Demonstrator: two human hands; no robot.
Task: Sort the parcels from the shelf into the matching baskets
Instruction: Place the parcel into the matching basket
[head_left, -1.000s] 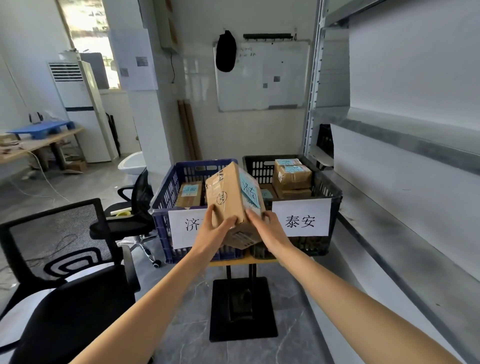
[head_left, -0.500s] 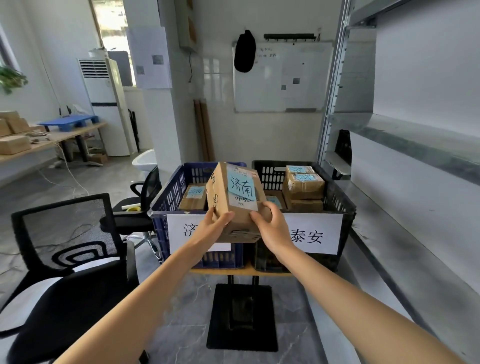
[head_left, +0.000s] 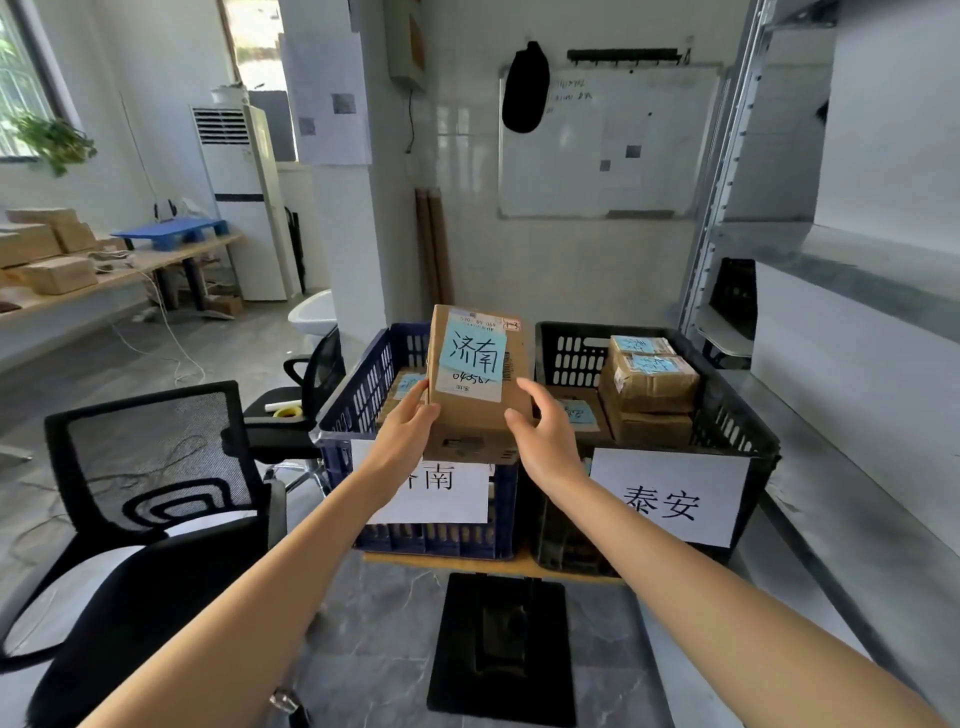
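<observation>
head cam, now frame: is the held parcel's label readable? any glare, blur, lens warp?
Head view: blue label on the parcel is sharp and readable; head view: window at upper left is blown out, no glare on the parcel; head view: wide-angle warp bows the shelf upright at right.

A single wide-angle camera, worn on the person's head, gave the only view. It looked forward and somewhat down, close on a parcel (head_left: 475, 410) held at mid-frame. Just beyond stood a blue basket (head_left: 363, 395) and a black basket (head_left: 727, 415). The shelf (head_left: 841, 457) ran down the right edge, an office chair (head_left: 156, 457) sat lower left, and a whiteboard (head_left: 608, 140) faced the lens from the far wall.
</observation>
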